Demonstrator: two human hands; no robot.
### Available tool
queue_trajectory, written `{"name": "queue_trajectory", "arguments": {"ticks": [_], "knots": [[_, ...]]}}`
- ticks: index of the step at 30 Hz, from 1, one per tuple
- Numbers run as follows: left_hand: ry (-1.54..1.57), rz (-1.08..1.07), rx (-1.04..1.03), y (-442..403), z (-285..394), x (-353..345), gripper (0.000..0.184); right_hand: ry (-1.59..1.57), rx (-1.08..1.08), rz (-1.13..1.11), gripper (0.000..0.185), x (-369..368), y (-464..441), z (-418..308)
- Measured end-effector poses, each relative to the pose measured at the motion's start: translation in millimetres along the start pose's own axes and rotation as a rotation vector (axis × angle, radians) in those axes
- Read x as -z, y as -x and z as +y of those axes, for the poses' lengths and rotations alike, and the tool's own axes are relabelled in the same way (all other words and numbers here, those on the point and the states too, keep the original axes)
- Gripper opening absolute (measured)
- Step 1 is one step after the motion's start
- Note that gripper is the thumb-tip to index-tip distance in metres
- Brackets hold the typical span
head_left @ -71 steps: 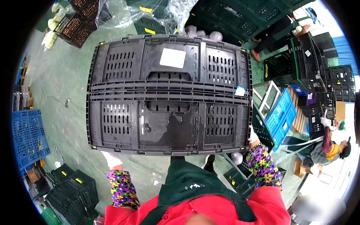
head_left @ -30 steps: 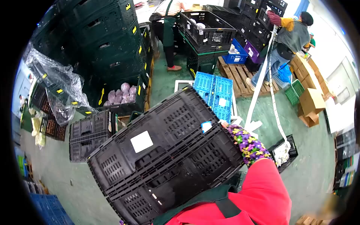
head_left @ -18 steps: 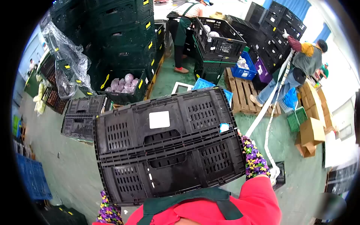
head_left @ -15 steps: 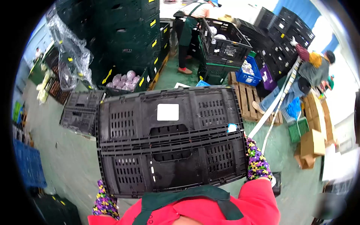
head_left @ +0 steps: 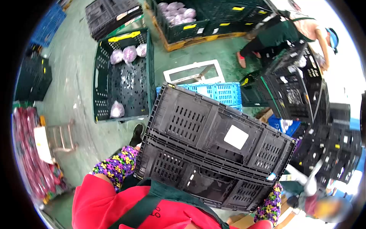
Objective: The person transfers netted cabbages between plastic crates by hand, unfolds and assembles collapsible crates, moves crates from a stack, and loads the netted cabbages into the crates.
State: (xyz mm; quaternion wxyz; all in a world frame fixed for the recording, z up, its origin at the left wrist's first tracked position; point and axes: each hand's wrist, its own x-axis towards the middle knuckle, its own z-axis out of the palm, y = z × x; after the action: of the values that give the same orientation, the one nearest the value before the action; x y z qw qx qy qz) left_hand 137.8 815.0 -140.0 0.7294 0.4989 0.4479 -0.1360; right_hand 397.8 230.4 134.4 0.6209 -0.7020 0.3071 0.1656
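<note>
A folded black crate (head_left: pixel 213 152) with a white label (head_left: pixel 236 137) is held in front of my body, slanting down to the right. My left hand (head_left: pixel 138 145) grips its left end, mostly hidden by the crate; the flowered sleeve (head_left: pixel 118 164) leads up to it. The right flowered sleeve (head_left: pixel 270 205) reaches the crate's lower right end, where my right hand is hidden behind the edge. Just left of the crate, an open dark green crate (head_left: pixel 97 82) stands on the floor with several net-wrapped purple-white round items (head_left: pixel 130 54) inside.
Ahead lie a white frame (head_left: pixel 190 70) and a blue folded crate (head_left: pixel 225 92). A folded black crate stack (head_left: pixel 110 17) is at upper left. At right, a person in an apron (head_left: pixel 274 32) bends by black crates (head_left: pixel 289 87). Another person is at lower right.
The view has turned, and the held crate now slants down to the right and sits further right. The open green crate on the floor has come into view at left.
</note>
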Motion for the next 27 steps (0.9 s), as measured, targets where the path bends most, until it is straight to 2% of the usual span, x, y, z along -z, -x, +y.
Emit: {"name": "queue_trajectory", "arguments": {"ticks": [6, 14, 17, 18, 19, 20, 21, 22, 23, 24, 25, 26, 27], "knots": [[0.031, 0.118, 0.127, 29.0, -48.5, 16.0, 0.034, 0.025, -0.111, -0.082, 0.06, -22.6, -89.9, 11.2], [0.002, 0.181, 0.13, 37.8, -65.2, 8.3, 0.032, -0.073, -0.215, -0.153, 0.061, 3.8, -132.7, 62.1], [-0.056, 0.208, 0.11, 24.8, -58.8, 7.2, 0.031, 0.068, -0.189, -0.154, 0.062, 9.2, -128.9, 35.7], [-0.089, 0.245, 0.093, 20.4, -54.4, 12.0, 0.031, 0.241, -0.152, -0.114, 0.072, 2.9, -115.8, 13.5], [-0.128, 0.314, 0.057, 16.6, -51.7, 27.2, 0.031, 0.322, -0.074, -0.046, 0.067, 1.6, -103.9, 5.3], [-0.159, 0.318, -0.203, 4.1, -70.6, 67.0, 0.026, 0.42, 0.048, -0.117, 0.065, 11.1, -97.9, 12.8], [-0.28, 0.501, -0.364, 11.0, -55.8, 71.9, 0.024, 0.518, 0.174, -0.189, 0.063, 21.0, -90.4, 20.3], [-0.585, 0.627, -0.584, 40.7, 0.4, 41.2, 0.023, 0.618, 0.451, -0.313, 0.057, 11.6, -76.2, 26.9], [-0.593, 0.649, -0.592, 44.4, 34.3, 31.7, 0.023, 0.642, 0.359, -0.209, 0.052, 12.6, -79.6, 49.2], [-0.517, 0.613, -0.734, 51.7, 74.8, -1.9, 0.022, 0.706, 0.386, -0.189, 0.051, 5.6, -72.1, 65.1], [-0.642, 0.517, -0.83, 69.9, 124.0, -48.1, 0.022, 0.795, 0.372, -0.231, 0.052, 2.5, -64.5, 76.0], [-0.581, 0.339, -0.954, 70.8, 151.8, -86.4, 0.022, 0.855, 0.368, -0.187, 0.053, -0.6, -60.5, 97.2], [-0.634, 0.229, -0.945, 82.9, 181.3, -137.3, 0.021, 0.864, 0.383, -0.134, 0.054, -6.7, -52.2, 111.2]]}}
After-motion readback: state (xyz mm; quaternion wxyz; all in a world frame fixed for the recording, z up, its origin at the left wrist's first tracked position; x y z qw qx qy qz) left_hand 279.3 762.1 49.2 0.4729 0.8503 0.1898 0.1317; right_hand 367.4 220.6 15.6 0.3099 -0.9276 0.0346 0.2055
